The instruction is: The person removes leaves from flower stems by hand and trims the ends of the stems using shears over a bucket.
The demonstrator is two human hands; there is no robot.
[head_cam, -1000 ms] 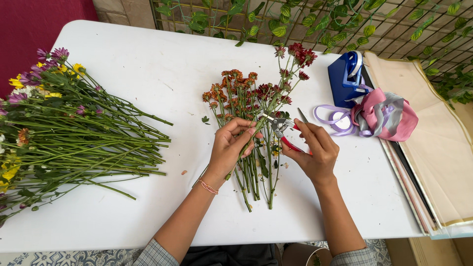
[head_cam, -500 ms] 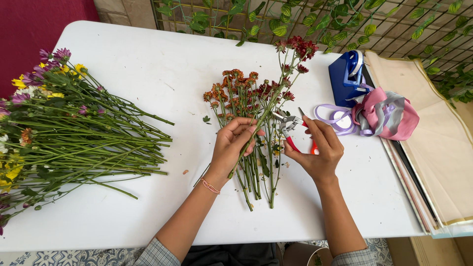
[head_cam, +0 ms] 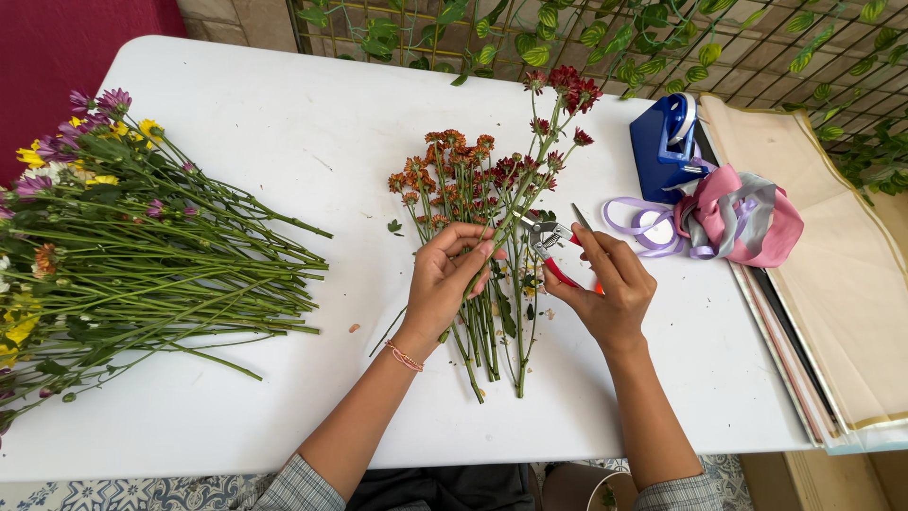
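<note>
From the head view, the left hand pinches one flower stem from the small bunch mid-counter. The right hand, fingers closed on red-handled snips, has shifted its blades closer to that stem since a second ago. Left of the bunch lies one big flower pile; right, one blue tape dispenser and one ribbon bundle.

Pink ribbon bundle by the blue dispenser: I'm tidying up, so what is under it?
Under the pink ribbon bundle lie lilac ribbon loops spilling left onto the white table, and its right side rests on stacked beige wrapping sheets. Whatever sits directly beneath its middle is covered.
</note>
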